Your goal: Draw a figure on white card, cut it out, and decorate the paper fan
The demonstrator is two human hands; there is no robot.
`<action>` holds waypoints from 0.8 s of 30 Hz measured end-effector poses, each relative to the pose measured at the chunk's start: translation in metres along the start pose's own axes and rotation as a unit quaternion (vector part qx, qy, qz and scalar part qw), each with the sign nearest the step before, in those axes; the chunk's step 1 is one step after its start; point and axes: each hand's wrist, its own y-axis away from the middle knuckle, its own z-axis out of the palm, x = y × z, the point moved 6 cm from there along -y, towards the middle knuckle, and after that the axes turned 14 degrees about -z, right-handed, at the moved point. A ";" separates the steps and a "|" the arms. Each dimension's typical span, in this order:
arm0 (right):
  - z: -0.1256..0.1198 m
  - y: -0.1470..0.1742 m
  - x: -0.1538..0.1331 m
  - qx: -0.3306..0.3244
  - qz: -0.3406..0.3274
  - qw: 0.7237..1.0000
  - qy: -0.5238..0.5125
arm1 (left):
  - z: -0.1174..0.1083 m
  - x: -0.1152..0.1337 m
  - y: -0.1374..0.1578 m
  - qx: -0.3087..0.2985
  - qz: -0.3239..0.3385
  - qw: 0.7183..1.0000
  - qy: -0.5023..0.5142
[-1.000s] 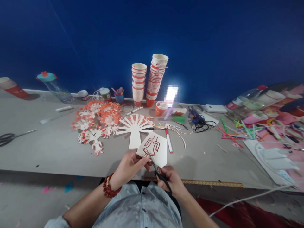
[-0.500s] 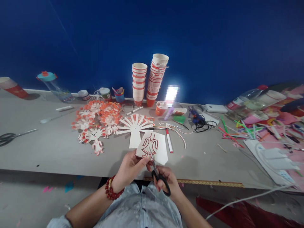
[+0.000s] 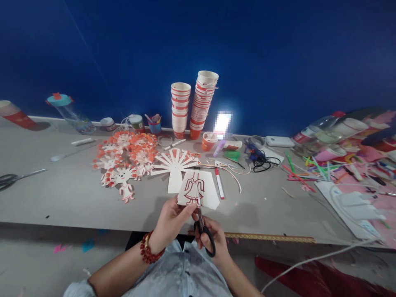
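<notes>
My left hand pinches the lower left edge of a white paper that bears a dress figure drawn in dark red outline. In my right hand are black-handled scissors, their handles round my fingers. The blades point up and away, over the lower part of the drawing; how far apart they are is hard to see. Another white sheet lies behind the drawing on the right. Just beyond is a white paper cup cut into spread strips. A red-capped marker lies to the right.
Orange-and-white paper figures are heaped on the left. Two tall stacks of paper cups stand by the blue wall. Other scissors lie far left; coloured straws, bottles and a power strip crowd the right. A glue gun sits at the back.
The scissors have swung more upright and shifted slightly left with my right hand. The drawn paper has turned a little. My left hand keeps its hold.
</notes>
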 end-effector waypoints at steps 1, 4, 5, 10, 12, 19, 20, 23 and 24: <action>0.000 0.000 -0.001 0.001 -0.002 1.000 0.002 | 0.000 0.000 0.000 0.002 0.001 1.000 0.000; 0.000 -0.002 -0.003 -0.004 -0.005 1.000 0.006 | -0.001 0.000 -0.001 0.006 -0.002 1.000 -0.009; 0.000 -0.002 -0.003 -0.006 -0.006 1.000 0.009 | -0.001 0.000 -0.001 0.007 -0.003 1.000 -0.012; -0.003 -0.004 -0.004 -0.012 -0.008 1.000 0.019 | -0.003 -0.001 -0.002 0.010 0.009 0.999 -0.036; -0.004 -0.003 -0.003 -0.013 -0.008 1.000 0.027 | -0.004 -0.001 -0.002 0.013 0.012 0.999 -0.045; -0.007 -0.001 0.002 -0.003 -0.009 0.998 0.054 | -0.005 -0.004 -0.002 0.022 0.011 0.999 -0.048; -0.007 -0.001 0.003 -0.003 -0.007 0.998 0.055 | -0.005 -0.005 -0.002 0.023 0.010 0.999 -0.047; -0.008 -0.001 0.003 -0.002 -0.006 0.998 0.057 | -0.005 -0.005 -0.001 0.025 0.009 0.999 -0.048; -0.008 -0.001 0.003 -0.001 -0.006 0.999 0.054 | -0.005 -0.004 -0.001 0.025 0.009 0.998 -0.048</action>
